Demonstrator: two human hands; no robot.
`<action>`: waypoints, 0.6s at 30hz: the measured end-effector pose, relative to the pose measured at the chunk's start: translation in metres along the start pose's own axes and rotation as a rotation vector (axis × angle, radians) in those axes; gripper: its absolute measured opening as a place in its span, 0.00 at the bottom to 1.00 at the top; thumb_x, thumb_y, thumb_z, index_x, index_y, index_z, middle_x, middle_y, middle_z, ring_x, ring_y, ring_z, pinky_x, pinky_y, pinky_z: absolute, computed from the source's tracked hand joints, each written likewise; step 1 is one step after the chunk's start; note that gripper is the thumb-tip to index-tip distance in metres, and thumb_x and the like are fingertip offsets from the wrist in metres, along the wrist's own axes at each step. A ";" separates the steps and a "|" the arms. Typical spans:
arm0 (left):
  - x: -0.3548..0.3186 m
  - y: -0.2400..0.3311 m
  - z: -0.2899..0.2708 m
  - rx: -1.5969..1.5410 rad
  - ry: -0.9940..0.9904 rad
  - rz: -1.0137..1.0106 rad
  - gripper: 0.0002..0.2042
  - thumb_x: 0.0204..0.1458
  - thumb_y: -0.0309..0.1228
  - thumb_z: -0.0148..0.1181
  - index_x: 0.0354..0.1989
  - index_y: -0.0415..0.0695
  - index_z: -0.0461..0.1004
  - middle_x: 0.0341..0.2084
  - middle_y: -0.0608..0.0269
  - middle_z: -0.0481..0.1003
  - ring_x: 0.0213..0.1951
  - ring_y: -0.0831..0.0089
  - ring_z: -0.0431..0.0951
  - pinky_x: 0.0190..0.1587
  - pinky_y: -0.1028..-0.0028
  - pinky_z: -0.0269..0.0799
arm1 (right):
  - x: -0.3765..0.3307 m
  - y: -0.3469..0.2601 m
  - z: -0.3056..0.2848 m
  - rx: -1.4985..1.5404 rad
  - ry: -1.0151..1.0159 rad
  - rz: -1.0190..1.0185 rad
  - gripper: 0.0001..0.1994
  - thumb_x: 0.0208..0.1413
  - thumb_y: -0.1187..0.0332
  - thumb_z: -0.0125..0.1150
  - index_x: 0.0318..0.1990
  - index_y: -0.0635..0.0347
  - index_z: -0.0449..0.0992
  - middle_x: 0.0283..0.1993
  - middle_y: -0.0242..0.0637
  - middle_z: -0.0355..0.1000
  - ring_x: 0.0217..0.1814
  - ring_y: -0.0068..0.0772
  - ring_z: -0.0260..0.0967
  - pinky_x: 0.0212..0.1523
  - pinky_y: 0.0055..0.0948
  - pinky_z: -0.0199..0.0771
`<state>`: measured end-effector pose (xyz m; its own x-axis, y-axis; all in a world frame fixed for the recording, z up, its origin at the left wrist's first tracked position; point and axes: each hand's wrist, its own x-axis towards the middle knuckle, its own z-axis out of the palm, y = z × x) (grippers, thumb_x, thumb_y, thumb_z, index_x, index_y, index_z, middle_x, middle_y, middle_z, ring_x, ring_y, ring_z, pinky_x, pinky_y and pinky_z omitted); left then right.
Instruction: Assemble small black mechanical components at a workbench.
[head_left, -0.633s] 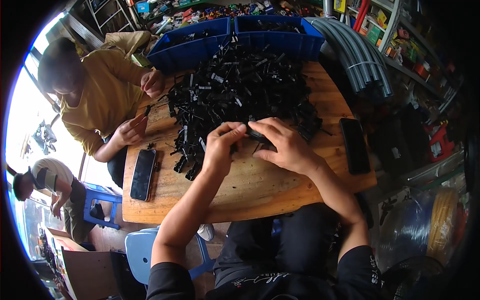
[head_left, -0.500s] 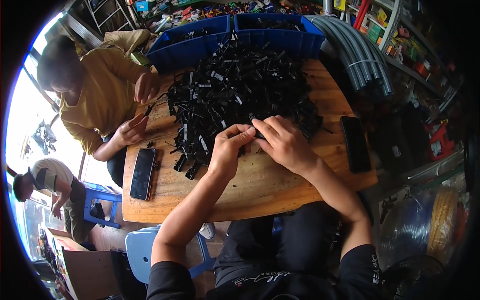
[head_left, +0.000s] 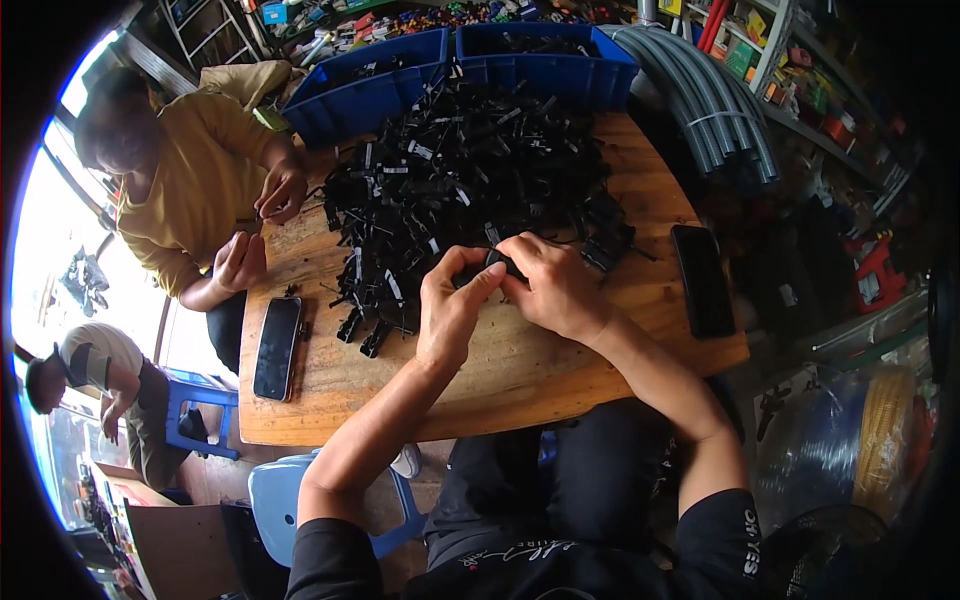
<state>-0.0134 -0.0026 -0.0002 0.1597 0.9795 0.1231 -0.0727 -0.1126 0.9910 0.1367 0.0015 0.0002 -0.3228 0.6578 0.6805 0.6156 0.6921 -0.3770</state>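
Observation:
Both my hands meet over the near edge of a heap of small black plastic parts point(head_left: 470, 170) on a wooden table point(head_left: 440, 405). Between my fingers is a small black plastic part point(head_left: 508, 266), mostly covered by them. My left hand point(head_left: 452, 300) is closed on its left side, thumb pressed on top. My right hand point(head_left: 556, 288) pinches it from the right with bent fingers. The part's exact shape is hidden. Some parts in the heap carry white strips, and a few lie loose left of my left hand.
A phone point(head_left: 278, 348) lies at the table's left, another phone point(head_left: 703, 282) at the right edge. Two blue bins point(head_left: 545, 80) stand behind the heap. A co-worker in a yellow top point(head_left: 205, 150) sits at the left. Grey hoses point(head_left: 705, 100) are coiled far right; a blue stool point(head_left: 280, 505) stands below.
My fingers have shifted slightly on the black part, and more of it shows between them. The co-worker's hands have moved a little. The whole view has shifted slightly.

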 end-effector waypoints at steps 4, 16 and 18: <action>0.001 -0.003 -0.003 -0.028 0.041 0.014 0.09 0.47 0.29 0.61 0.34 0.38 0.71 0.24 0.72 0.70 0.25 0.87 0.63 0.26 0.85 0.58 | 0.000 -0.002 0.010 -0.053 0.032 -0.044 0.12 0.42 0.75 0.60 0.37 0.64 0.69 0.32 0.42 0.70 0.30 0.44 0.72 0.28 0.33 0.73; 0.017 -0.003 -0.015 -0.511 0.009 -0.022 0.05 0.49 0.26 0.55 0.26 0.45 0.65 0.29 0.63 0.73 0.30 0.75 0.72 0.35 0.77 0.66 | -0.010 0.033 -0.018 -0.082 -0.422 0.076 0.14 0.38 0.79 0.60 0.37 0.59 0.74 0.38 0.34 0.69 0.45 0.37 0.63 0.48 0.31 0.65; 0.018 -0.009 -0.015 -0.592 -0.008 -0.179 0.04 0.49 0.30 0.56 0.28 0.46 0.68 0.21 0.68 0.69 0.26 0.77 0.69 0.30 0.79 0.62 | -0.008 0.033 -0.017 -0.055 -0.361 0.084 0.14 0.38 0.79 0.61 0.37 0.60 0.73 0.37 0.36 0.70 0.44 0.39 0.64 0.47 0.32 0.66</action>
<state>-0.0250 0.0188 -0.0080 0.2267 0.9732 -0.0395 -0.5778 0.1670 0.7989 0.1717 0.0137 -0.0070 -0.4964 0.7807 0.3797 0.6849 0.6209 -0.3812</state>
